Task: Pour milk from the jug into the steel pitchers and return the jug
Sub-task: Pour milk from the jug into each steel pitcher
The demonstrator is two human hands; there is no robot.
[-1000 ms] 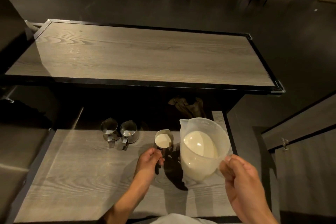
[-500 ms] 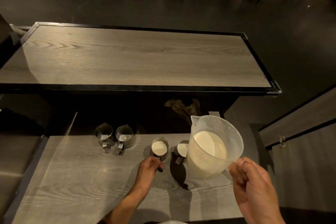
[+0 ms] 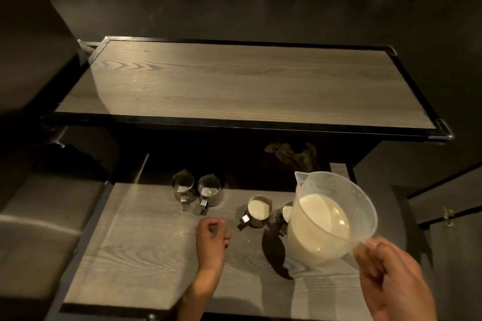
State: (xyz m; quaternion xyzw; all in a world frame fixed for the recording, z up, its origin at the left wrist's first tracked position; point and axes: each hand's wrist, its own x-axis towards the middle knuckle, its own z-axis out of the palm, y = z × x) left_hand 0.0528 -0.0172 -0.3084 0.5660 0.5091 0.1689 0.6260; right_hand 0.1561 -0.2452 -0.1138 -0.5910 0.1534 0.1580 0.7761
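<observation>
My right hand (image 3: 391,276) grips the handle of a clear plastic jug (image 3: 328,216) with milk in it, held upright above the lower wooden shelf (image 3: 146,255). A steel pitcher full of milk (image 3: 257,211) stands on the shelf, and a second one with milk (image 3: 285,214) is partly hidden behind the jug. Two more steel pitchers (image 3: 184,185) (image 3: 210,190) stand side by side at the shelf's back, with little in them. My left hand (image 3: 212,238) hovers just left of the full pitcher, fingers loosely curled, holding nothing.
A long wooden top shelf (image 3: 234,86) with a black frame overhangs the back of the lower one. A crumpled cloth (image 3: 292,154) lies in the dark gap under it. A cabinet door with a latch (image 3: 447,216) is at the right.
My left hand has let go of the full pitcher's handle and drawn back to the left. The jug has stayed upright in my right hand.
</observation>
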